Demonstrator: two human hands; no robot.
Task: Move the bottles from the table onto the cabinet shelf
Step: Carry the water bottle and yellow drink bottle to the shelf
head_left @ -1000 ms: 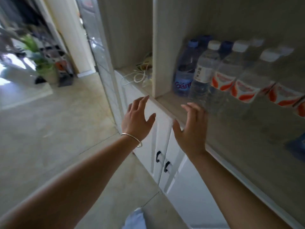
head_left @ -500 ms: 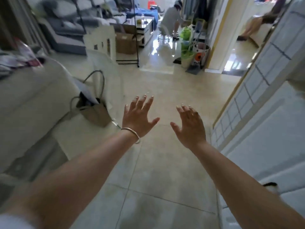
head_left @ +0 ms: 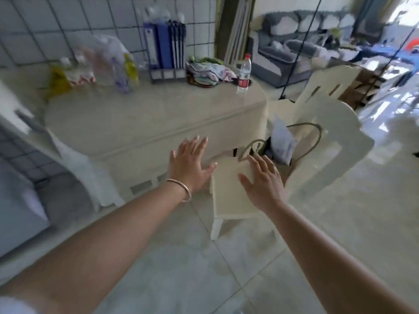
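Note:
A clear water bottle with a red cap and red label stands upright near the far right corner of the cream table. Several blurred bottles and bags sit at the table's far left by the tiled wall. My left hand, with a bangle on its wrist, is spread open in front of the table's near edge. My right hand is spread open over a cream chair seat. Both hands hold nothing and are well short of the bottle. The cabinet is out of view.
A file rack with blue binders and a heap of cloth stand at the table's back. A bag with handles rests on the chair. Another cream chair is at the left. A grey sofa lies beyond.
The view has swung from the cabinet shelf full of bottles, across the floor, to the table. Both hands stayed open and empty in front of me throughout.

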